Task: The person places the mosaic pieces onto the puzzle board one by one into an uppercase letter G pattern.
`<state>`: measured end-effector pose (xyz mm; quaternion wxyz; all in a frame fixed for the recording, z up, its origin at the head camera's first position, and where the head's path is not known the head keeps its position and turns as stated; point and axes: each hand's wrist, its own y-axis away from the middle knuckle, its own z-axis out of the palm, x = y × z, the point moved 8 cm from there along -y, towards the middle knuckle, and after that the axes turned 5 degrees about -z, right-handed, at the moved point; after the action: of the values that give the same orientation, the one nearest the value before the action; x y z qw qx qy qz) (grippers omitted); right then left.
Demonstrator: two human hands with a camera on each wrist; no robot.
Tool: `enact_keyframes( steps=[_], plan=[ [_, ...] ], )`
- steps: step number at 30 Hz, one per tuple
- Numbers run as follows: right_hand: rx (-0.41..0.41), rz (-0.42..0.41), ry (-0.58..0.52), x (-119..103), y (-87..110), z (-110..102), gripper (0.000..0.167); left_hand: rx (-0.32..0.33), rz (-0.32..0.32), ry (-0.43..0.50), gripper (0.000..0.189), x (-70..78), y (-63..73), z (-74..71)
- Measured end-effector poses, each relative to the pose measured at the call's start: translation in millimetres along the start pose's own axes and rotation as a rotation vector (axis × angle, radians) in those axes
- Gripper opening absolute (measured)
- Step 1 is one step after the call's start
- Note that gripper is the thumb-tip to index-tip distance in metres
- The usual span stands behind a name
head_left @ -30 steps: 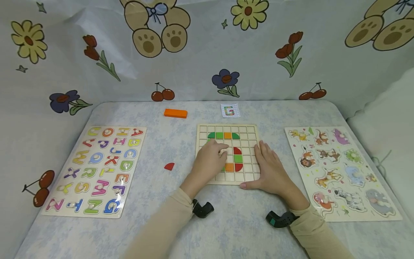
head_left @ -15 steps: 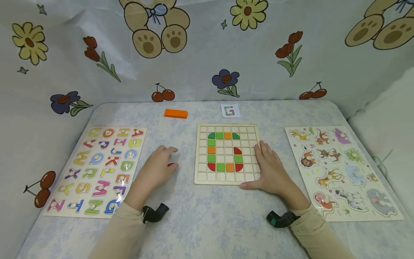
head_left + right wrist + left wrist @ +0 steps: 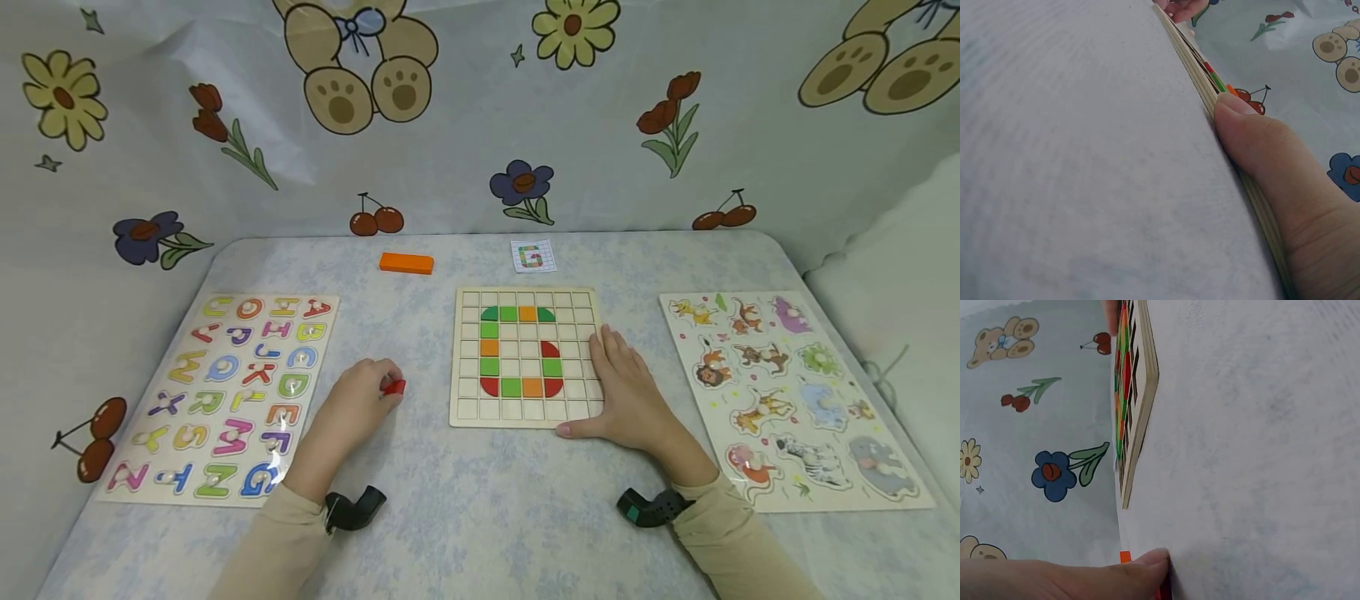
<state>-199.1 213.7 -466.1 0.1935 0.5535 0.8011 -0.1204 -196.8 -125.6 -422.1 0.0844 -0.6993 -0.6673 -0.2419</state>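
Observation:
In the head view my left hand (image 3: 351,410) pinches a red quarter-circle tile (image 3: 395,387) between thumb and fingers, just left of the wooden grid board (image 3: 469,410). Only a sliver of the red tile (image 3: 1164,591) shows beside my thumb in the left wrist view. Green, orange and red tiles form an angular G-like outline on the board, with an opening on its right side. My right hand (image 3: 630,398) lies along the board's right edge with straight fingers. Its thumb (image 3: 1254,128) presses against the near edge in the right wrist view.
An alphabet puzzle (image 3: 247,375) lies at the left, and an animal puzzle (image 3: 757,400) at the right. Behind the board are a small pattern card (image 3: 534,257) and an orange bar (image 3: 407,263). A printed cloth (image 3: 450,167) hangs along the table's far edge.
My left hand has gone from the board leftward to the loose red tile and now pinches it, tilted up off its flat side. The right hand and board have stayed put.

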Motion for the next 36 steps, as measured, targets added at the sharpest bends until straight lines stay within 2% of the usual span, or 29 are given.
enact_keyframes(
  steps=[3,7,12,15,19,27,31,36],
  plan=[
    [0.006,-0.005,0.001,0.0,0.2,-0.4,0.148,0.005,-0.014,-0.006,0.011,0.5,-0.5,3.2],
    [0.007,-0.005,0.003,0.8,-0.3,0.1,0.148,0.040,-0.041,-0.042,0.016,5.0,-0.4,5.8],
    [0.005,-0.003,0.001,1.1,-0.2,-0.1,0.149,0.095,-0.045,-0.002,0.019,19.3,-3.7,4.7],
    [0.013,-0.008,-0.001,0.5,0.3,-1.1,0.148,0.104,-0.024,0.034,0.019,35.1,-8.2,5.2],
    [0.017,-0.009,-0.004,0.8,0.7,-0.8,0.148,0.081,0.016,0.071,0.019,63.4,-16.1,10.0],
    [0.001,0.003,-0.007,1.1,1.6,1.6,0.148,0.037,0.122,0.064,0.019,119.3,-36.7,33.9],
    [0.011,-0.006,-0.005,0.6,1.3,0.1,0.147,0.027,0.162,0.030,0.016,138.7,-47.5,47.4],
    [0.010,-0.008,-0.002,0.4,0.3,0.0,0.147,0.013,0.195,-0.015,0.014,152.0,-58.6,60.0]
  ],
)
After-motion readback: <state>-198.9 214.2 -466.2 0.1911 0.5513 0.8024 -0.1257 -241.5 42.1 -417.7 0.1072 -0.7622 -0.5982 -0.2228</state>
